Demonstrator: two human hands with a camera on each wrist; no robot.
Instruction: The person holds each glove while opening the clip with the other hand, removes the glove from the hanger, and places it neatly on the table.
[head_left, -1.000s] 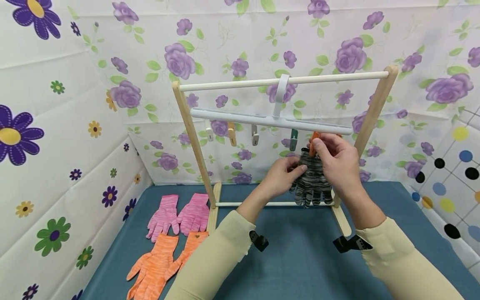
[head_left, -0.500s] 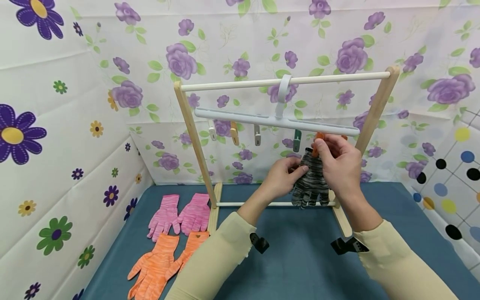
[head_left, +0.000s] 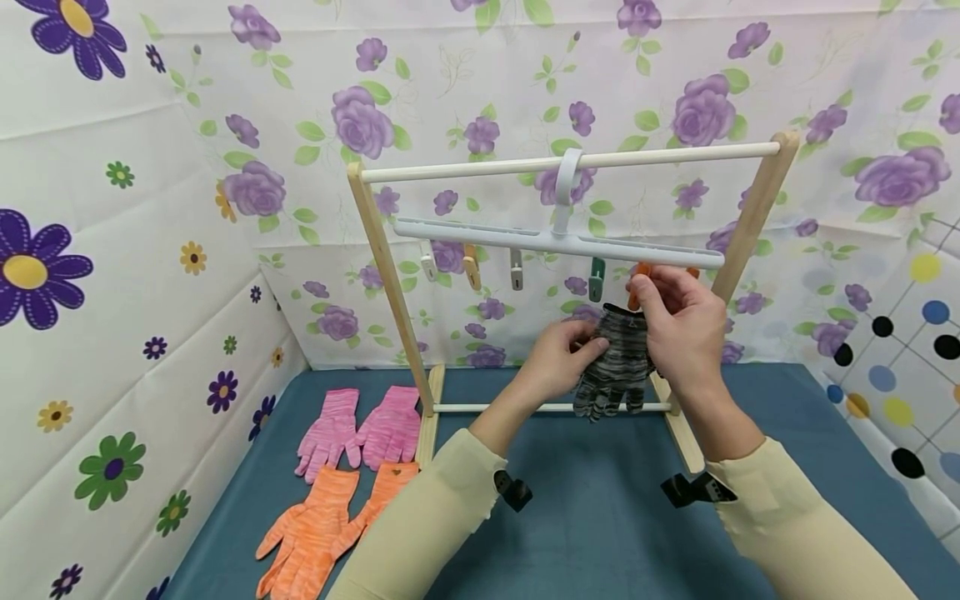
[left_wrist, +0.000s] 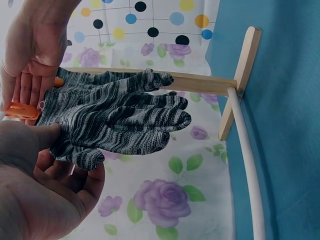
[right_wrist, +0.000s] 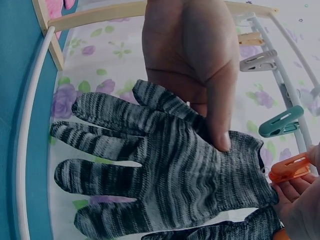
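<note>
My left hand (head_left: 562,354) pinches a black-and-grey striped knit glove (head_left: 615,358) between thumb and fingers near its cuff. The glove hangs fingers down below the hanger's right end. Just above the cuff, my right hand (head_left: 686,329) pinches an orange clothespin (right_wrist: 290,169), whose tip is right at the cuff edge in the right wrist view. A second striped glove (right_wrist: 250,227) hangs behind the first, mostly hidden, with another orange clothespin (left_wrist: 59,81) at its cuff. The pale grey hanger (head_left: 487,237) hangs tilted, its right end lower.
A wooden rack (head_left: 390,283) carries the hanger on its top bar (head_left: 465,169). White (head_left: 427,261), yellow (head_left: 471,267), grey (head_left: 517,270) and green clothespins (head_left: 596,280) hang along the hanger. Pink gloves (head_left: 330,429) and orange gloves (head_left: 311,525) lie on the blue cloth at left.
The held glove has dropped slightly, its cuff now lower against the orange clothespin and more in view. Both hands stay close to where they were, while the hanger has shifted a little right.
</note>
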